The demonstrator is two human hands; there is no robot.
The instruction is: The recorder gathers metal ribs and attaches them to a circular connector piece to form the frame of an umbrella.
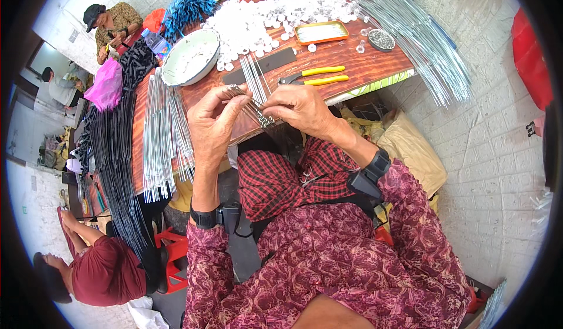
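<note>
In front of my lap, at the table's near edge, both hands are raised around a small bundle of thin metal rods (253,78). My left hand (214,120) is closed on the rods, thumb and forefinger pressed together. My right hand (305,113) pinches at the near ends of the same bundle, its fingertips just below the left thumb's level. The far part of the rods slants over a flat dark bar (281,59) on the table. Right of the bar lie pliers with yellow handles (324,71).
A pale bowl (205,72) and more metal rods (161,132) lie left, beside black rods (114,153). Clear plastic pieces (264,12), an orange-rimmed tray (321,41) and a small round dish (381,39) stand beyond. Rods (419,47) overhang at right. Co-workers (108,270) sit left.
</note>
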